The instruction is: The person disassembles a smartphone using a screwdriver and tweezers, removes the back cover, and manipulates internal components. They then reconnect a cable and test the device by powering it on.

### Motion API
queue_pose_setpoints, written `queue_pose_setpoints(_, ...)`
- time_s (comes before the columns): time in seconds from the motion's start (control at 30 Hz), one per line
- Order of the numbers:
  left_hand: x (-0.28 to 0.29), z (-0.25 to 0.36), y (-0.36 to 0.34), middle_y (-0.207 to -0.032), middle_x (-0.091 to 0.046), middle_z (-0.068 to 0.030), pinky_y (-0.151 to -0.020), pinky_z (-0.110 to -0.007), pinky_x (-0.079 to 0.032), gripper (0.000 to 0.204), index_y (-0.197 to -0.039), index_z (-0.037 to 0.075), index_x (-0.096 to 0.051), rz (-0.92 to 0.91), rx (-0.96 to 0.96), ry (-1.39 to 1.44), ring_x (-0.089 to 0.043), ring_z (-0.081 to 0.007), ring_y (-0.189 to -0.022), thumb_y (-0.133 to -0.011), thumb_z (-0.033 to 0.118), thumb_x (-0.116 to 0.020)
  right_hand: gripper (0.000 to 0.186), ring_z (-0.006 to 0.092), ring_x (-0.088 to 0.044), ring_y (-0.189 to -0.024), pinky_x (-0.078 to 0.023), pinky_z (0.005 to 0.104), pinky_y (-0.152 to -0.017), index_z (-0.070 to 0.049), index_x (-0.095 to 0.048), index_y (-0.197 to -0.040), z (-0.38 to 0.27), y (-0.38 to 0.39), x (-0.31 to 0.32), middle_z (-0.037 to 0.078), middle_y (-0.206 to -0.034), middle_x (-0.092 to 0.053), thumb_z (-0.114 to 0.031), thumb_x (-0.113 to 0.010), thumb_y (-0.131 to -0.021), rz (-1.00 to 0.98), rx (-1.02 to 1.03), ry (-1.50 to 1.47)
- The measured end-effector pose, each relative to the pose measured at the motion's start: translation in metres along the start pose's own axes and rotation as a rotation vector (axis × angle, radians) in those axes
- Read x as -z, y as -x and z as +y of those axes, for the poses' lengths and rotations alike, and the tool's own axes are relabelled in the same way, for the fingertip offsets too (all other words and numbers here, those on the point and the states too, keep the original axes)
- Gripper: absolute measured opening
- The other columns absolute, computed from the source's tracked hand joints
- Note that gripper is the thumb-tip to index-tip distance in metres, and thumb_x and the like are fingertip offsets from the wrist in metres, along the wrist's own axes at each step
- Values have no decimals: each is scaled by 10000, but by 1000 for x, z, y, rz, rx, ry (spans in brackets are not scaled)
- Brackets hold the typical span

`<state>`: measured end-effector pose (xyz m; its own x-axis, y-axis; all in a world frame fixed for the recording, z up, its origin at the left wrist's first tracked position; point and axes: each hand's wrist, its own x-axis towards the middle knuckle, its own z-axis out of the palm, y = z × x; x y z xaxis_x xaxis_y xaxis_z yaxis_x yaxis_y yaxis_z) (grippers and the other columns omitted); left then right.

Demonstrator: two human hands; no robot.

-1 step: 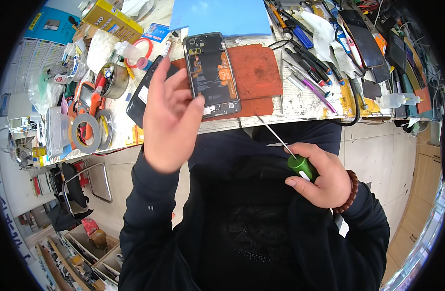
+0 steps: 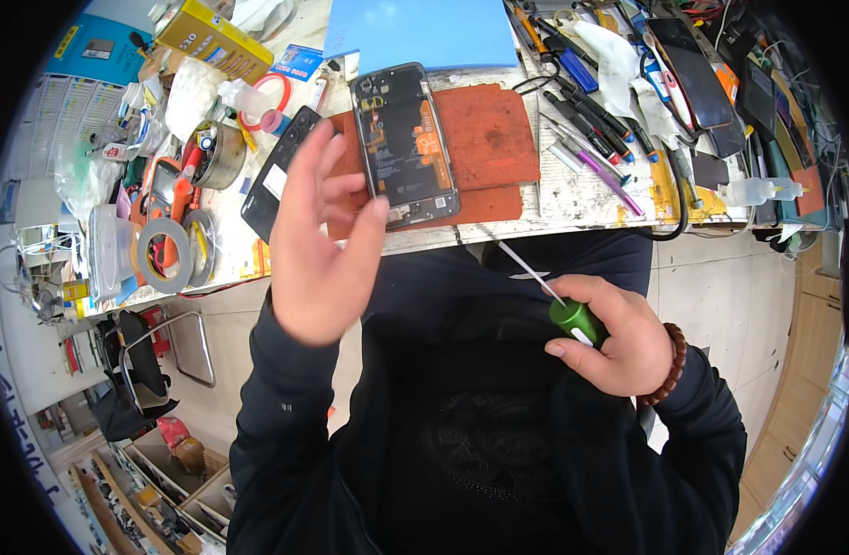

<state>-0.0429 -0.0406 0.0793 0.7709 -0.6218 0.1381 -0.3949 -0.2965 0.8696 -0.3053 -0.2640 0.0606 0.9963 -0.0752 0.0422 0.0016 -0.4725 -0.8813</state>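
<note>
An opened smartphone, its inner parts and orange flex strip showing, lies on a reddish-brown mat. My left hand hovers at its near left corner with the fingers apart and holds nothing. Partly behind that hand is a dark phone back cover with a camera opening. My right hand is wrapped round the green handle of a screwdriver, low in front of my body. The screwdriver's thin shaft points up and left toward the table edge; its tip is hard to make out.
On the left stand a roll of grey tape, a metal cup of tools and a yellow can. Several pens and screwdrivers lie to the right, near another phone. A blue sheet covers the back.
My left hand has drawn back slightly toward me, showing more of the back cover. The right hand with the screwdriver has hardly moved.
</note>
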Motion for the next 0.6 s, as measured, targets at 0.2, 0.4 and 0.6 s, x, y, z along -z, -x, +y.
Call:
queue_pose_setpoints(0.2, 13, 31, 48, -1390, -773, -143, -1252, -603, -458, 620, -1436, 59, -766, -377, -690, -484, -703, -370, -1376, -862, 223, -935, 581, 375, -738, -749, -597, 482, -657, -130, -640, -1479, -8, -16, 8, 104, -1008, -685, -221, -875, -956, -281, 99, 248)
queue_pose_setpoints(0.4, 15, 12, 54, -798, -564, -55, -854, -440, -645, 217, -966, 45, -785, -585, -853, -258, -679, -278, -861, -815, 151, -900, 553, 296, -696, -648, -565, 426, -563, -161, -689, -1461, -29, -19, 17, 61, -956, -633, -284, -886, -960, -503, 228, 375)
queue_pose_setpoints(0.6, 26, 14, 71, -802, -570, -65, -721, -380, -625, 164, -915, 36, -743, -680, -853, -123, -682, -276, -833, -822, 93, -866, 488, 304, -695, -598, -557, 441, -522, -100, -640, -1513, -38, -11, 25, 108, -895, -595, -141, -672, -1028, -664, 248, 213)
